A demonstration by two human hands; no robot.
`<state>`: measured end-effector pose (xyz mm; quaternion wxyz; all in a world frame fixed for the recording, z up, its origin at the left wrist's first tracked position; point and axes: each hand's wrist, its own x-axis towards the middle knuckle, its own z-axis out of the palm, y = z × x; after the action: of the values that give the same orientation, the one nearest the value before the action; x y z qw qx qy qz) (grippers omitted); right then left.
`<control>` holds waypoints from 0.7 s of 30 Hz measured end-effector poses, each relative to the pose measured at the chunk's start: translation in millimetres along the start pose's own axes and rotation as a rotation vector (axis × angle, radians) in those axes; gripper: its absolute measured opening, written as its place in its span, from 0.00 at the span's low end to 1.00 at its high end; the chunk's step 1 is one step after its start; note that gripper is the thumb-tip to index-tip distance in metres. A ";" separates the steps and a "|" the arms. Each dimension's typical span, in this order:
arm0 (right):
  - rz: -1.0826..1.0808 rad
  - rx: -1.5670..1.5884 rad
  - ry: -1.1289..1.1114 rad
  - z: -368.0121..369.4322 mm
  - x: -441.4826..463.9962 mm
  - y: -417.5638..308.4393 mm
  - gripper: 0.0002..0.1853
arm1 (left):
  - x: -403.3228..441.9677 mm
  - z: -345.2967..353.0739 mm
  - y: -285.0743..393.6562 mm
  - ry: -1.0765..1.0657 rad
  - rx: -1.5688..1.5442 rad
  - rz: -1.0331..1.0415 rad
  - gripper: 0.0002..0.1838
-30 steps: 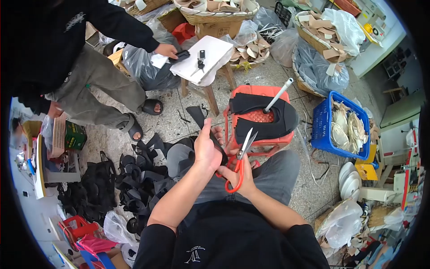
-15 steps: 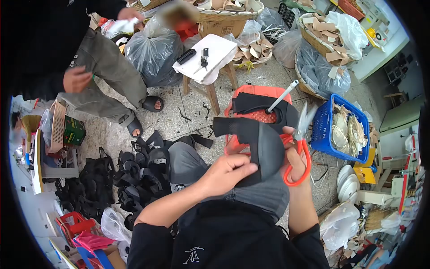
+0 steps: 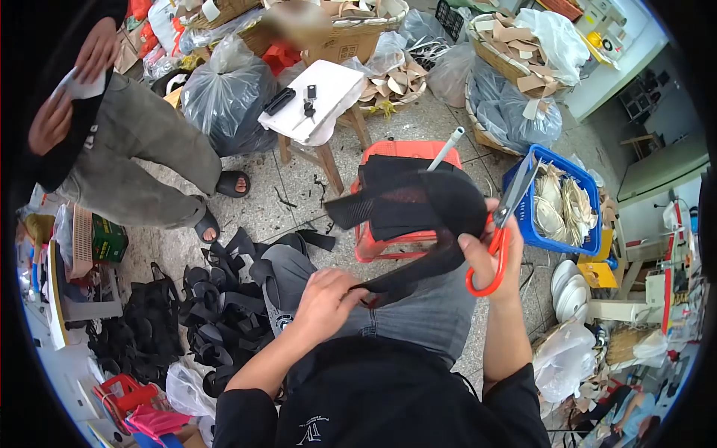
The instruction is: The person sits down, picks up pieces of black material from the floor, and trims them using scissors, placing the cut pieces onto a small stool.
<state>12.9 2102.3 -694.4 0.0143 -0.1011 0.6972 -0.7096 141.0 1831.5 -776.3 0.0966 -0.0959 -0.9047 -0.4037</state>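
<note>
A curved black piece (image 3: 455, 205), blurred by motion, stretches between my two hands above the red stool (image 3: 366, 243). My left hand (image 3: 325, 302) pinches its lower end over my lap. At the piece's rounded end, my right hand (image 3: 497, 257) grips it with the thumb and also holds the scissors (image 3: 515, 196), whose orange-red handles hang below the fingers and whose blades point up and right. More black pieces (image 3: 381, 172) lie on the stool beneath, beside an upright pale tube (image 3: 448, 146).
Black cut pieces (image 3: 224, 299) are heaped on the floor at left. A blue basket (image 3: 529, 220) stands right of the stool. Behind is a wooden stool (image 3: 328, 127) with keys and a black case. A person (image 3: 142, 142) stands at upper left, holding something white.
The black piece has swung open, its lower end now in my left hand. The scissors remain in my right hand. The other person's hands have come together around a white item.
</note>
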 end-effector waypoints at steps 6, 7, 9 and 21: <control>-0.244 0.084 0.239 4.5 54.5 -35.6 0.26 | 12.7 -29.1 0.9 -0.146 -0.427 -0.613 0.08; -0.242 0.085 0.238 0.6 63.9 -35.6 0.26 | 21.8 -39.0 4.7 -0.163 -0.491 -0.627 0.09; -0.193 0.243 0.302 -14.6 84.8 -34.9 0.26 | 46.4 -57.4 9.1 -0.182 -0.564 -0.639 0.09; 0.112 -0.309 0.293 -72.1 90.7 187.6 0.25 | 116.3 -36.5 -98.3 -0.354 -0.086 -0.457 0.14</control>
<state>-110.3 2153.6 -869.9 -0.0634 0.0412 0.7969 -0.5994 7.9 1750.8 -793.0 -0.1603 0.0373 -0.8876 -0.4301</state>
